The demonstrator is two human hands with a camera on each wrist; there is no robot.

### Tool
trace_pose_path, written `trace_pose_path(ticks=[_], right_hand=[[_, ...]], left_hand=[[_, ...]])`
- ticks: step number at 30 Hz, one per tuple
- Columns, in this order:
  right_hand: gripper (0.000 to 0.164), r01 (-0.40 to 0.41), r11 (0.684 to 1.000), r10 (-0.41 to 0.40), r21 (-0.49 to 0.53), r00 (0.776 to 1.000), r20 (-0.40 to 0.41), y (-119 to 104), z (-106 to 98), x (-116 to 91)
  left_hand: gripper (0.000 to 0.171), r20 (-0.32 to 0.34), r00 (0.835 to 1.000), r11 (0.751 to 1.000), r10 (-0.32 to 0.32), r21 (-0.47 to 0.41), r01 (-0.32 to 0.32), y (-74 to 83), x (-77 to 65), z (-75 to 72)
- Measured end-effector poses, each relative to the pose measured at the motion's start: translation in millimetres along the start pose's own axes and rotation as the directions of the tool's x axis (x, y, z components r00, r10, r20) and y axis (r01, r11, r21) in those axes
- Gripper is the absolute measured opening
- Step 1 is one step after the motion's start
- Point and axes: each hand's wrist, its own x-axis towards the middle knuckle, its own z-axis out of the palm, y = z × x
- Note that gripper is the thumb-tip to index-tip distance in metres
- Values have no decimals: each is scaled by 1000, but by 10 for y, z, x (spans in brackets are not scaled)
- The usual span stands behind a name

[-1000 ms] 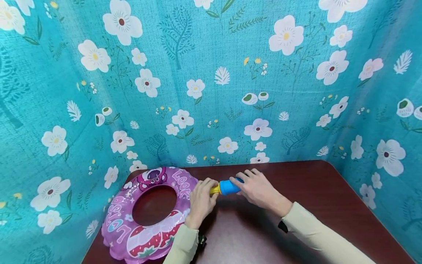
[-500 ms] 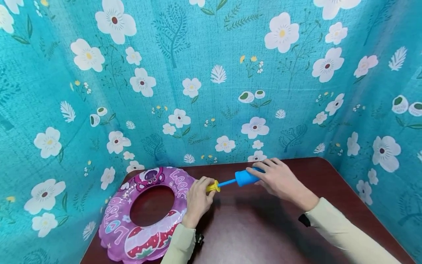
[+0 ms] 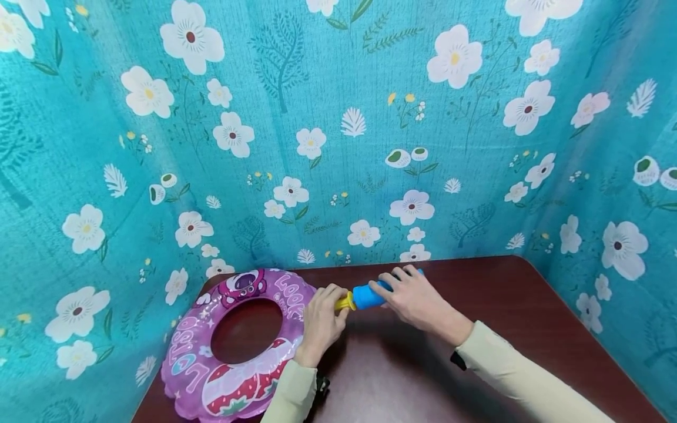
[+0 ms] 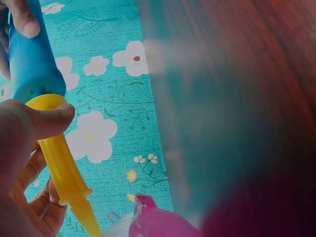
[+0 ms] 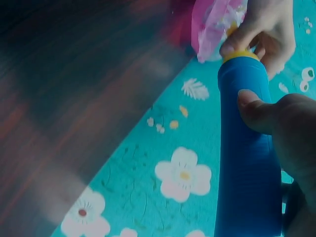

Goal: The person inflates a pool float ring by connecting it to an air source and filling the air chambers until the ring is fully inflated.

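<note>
A hand air pump spans my two hands, its blue barrel (image 3: 368,296) to the right and its yellow nozzle end (image 4: 61,165) to the left. My left hand (image 3: 320,323) grips the yellow part, thumb across its collar in the left wrist view. My right hand (image 3: 418,301) holds the blue barrel, which sits up against the yellow collar. The purple inflatable swim ring (image 3: 182,346) lies beside my left hand, printed with a bear and strawberries. In the left wrist view, the tapered yellow tip points down at pink and clear plastic (image 4: 160,224); whether it sits in a valve cannot be told.
The dark red-brown table (image 3: 391,382) bears the ring on its left side. A turquoise flowered cloth (image 3: 338,176) hangs behind the table and along both sides.
Half a second ago my right hand had drawn the blue barrel rightward, baring a thin blue rod. Now the barrel is back against the yellow collar. My left hand has stayed nearly still.
</note>
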Motion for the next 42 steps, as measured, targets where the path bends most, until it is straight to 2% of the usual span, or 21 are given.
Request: trace_pose_path(ticks=[4,7,12,17,20,24,29,35,39,42], right_hand=[[61,-15,1000,15,20,1000,4,-43,33,26],[61,-26,999,26,33,999,25,3,-6,-4],[64,-55,998,54,30,998,43,219,-148,-148],[69,-81,996,81,28,997,15,437,-262,-346],[69,-71,997,71,34,998,-1,482,-284,-392],[67,-33,999,33,26,999,3,401,-226,-320],[64,-12,1000,12,12,1000,23,198,-117,-171],[62,-4,1000,4,22,1000,-14,-1,12,-25],[62,-9,1000,9,15,1000,-18,-54,54,9],[62,-22,1000,22,22,1000,7,-20,32,-38]], left_hand=[[34,-8,1000,1000,13,22,-13,-3,9,20],[35,5,1000,1000,8,30,-8,-1,9,11],[33,22,1000,999,-4,35,4,-10,23,-29],[33,21,1000,999,-7,39,6,-19,45,-68],[33,18,1000,999,-8,32,8,-16,47,-80],[32,8,1000,1000,-18,13,18,-5,40,-79],[32,37,998,999,-48,2,48,20,22,-58],[33,26,999,999,-47,-1,47,33,18,-37],[33,20,999,999,-32,15,32,22,27,-33],[32,23,999,999,-31,18,31,15,21,-30]])
